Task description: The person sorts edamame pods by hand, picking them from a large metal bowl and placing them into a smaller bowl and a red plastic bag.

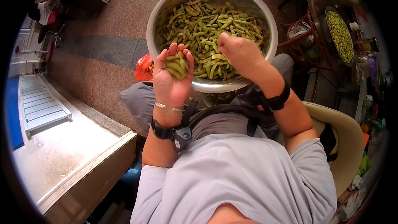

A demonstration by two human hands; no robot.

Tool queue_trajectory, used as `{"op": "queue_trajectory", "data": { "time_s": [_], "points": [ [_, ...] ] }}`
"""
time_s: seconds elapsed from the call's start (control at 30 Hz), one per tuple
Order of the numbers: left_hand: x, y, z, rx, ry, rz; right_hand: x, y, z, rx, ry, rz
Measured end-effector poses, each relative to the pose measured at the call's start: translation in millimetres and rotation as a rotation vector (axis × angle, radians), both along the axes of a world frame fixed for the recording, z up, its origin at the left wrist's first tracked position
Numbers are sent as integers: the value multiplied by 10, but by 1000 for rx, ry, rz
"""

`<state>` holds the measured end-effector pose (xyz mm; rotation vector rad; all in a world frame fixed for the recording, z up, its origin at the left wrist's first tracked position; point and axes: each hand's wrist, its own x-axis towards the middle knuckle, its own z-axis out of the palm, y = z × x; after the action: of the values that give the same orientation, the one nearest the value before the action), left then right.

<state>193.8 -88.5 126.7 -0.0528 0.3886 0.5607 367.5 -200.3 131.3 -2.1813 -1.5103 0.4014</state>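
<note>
A large stainless steel basin [233,86] stands before me, partly filled with green soybean pods [199,31]. Palm up at the basin's near left rim, my left hand [173,79] cups several pods [177,65] in its curled fingers. Over the right part of the heap, my right hand [239,53] has its fingers bent together, and its back hides what may lie between the fingertips. A silver bangle [160,104] circles my left wrist, and a black strap with a small camera [183,136] sits below it.
A red plastic bag [144,67] lies left of the basin. At right, a tray of shelled beans [340,35] rests on a round table near jars. A beige chair [345,143] is behind my right arm. A pale counter [71,158] flanks me at left; a person [45,12] is beyond.
</note>
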Motion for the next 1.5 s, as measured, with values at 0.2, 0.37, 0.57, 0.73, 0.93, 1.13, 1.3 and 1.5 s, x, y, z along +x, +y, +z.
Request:
{"op": "queue_trajectory", "data": {
  "time_s": [0.2,0.37,0.57,0.73,0.93,1.13,1.3,1.5],
  "points": [
    [-23,-1,17,8,-3,1,-3,-4,-174,-129,-246,96],
    [-31,2,14,-8,22,21,266,-125,-57,93,-70,-88],
    [8,-21,15,-13,50,13,329,-246,77,224,98,-186],
    [17,-25,5,-8,53,6,406,-278,37,309,362,-311],
    [99,-88,24,26,124,-22,427,-232,62,561,312,-270],
    [356,-272,7,3,122,-192,65,-125,294,364,527,40],
    [368,-280,-23,-44,184,-153,170,-260,345,3,131,-154],
    [226,-116,57,1,128,-43,54,-291,115,-508,-259,-103]
  ]
}}
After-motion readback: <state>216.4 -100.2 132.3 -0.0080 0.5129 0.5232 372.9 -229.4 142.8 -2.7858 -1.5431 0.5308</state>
